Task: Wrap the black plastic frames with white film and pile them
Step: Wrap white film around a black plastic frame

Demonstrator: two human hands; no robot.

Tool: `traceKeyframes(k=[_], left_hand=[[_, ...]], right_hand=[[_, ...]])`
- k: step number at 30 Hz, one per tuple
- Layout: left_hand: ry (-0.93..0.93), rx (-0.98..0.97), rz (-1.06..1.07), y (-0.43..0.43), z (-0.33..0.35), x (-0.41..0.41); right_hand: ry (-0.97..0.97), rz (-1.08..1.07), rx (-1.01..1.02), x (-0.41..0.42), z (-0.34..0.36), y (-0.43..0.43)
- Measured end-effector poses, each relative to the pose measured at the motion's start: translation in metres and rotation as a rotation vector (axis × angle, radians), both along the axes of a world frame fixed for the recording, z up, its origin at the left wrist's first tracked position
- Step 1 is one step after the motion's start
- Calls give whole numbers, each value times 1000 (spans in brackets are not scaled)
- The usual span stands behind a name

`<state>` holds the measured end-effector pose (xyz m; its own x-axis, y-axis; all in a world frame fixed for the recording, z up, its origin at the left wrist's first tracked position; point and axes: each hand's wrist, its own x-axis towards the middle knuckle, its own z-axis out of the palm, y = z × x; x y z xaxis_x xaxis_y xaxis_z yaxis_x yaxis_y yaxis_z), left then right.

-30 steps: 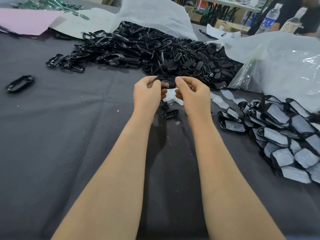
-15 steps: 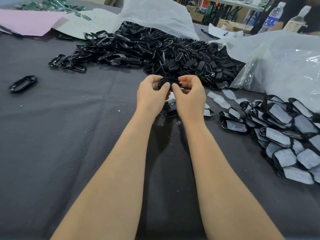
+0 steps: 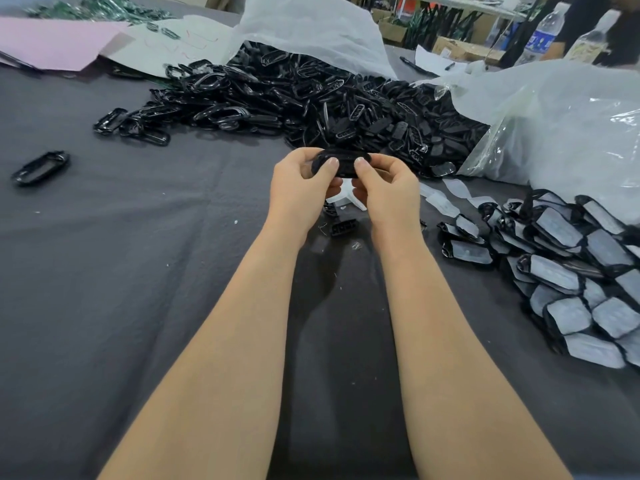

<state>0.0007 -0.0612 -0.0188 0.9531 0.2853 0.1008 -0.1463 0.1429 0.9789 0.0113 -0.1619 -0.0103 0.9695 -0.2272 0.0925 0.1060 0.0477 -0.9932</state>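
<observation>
Both hands hold one black plastic frame (image 3: 343, 164) above the grey cloth. My left hand (image 3: 299, 188) grips its left end and my right hand (image 3: 388, 190) grips its right end, both thumbs pressing on top. White film pieces (image 3: 346, 199) show just below my fingers. A big heap of bare black frames (image 3: 311, 102) lies beyond my hands. To the right sits the pile of wrapped frames (image 3: 568, 271), each covered in white film.
A lone black frame (image 3: 40, 167) lies far left, a small black part (image 3: 343, 226) between my wrists. Loose film strips (image 3: 446, 199) lie right of my hands. Clear plastic bags (image 3: 554, 126) rise at the right, pink and white sheets (image 3: 59, 43) back left, bottles (image 3: 542, 32) behind.
My hands have drawn closer together over the frame, and both thumbs now press on its top face. The frame shows more fully between them.
</observation>
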Motion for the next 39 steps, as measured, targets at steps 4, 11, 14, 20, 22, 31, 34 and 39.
traceKeyframes(k=[4, 11, 14, 20, 22, 31, 34, 39], left_hand=[[-3, 105, 11, -1, -1, -1], [-34, 292, 49, -1, 1, -5], [-31, 274, 47, 0, 2, -6], [0, -20, 275, 12, 2, 1], [17, -105, 342, 15, 1, 1], [48, -131, 295, 11, 0, -1], [57, -94, 267, 9, 0, 0], [50, -65, 244, 8, -2, 1]], right_hand=[[-41, -45, -154, 0, -2, 0], [-103, -108, -308, -2, -2, 4], [-90, -100, -296, -3, -2, 4], [-81, -121, -381, -2, 6, -12], [-106, -104, -664, -5, 5, -17], [-66, 137, -1203, -2, -12, 3], [-111, 64, -1049, -3, -13, 3], [-181, -134, -580, -7, 1, -2]])
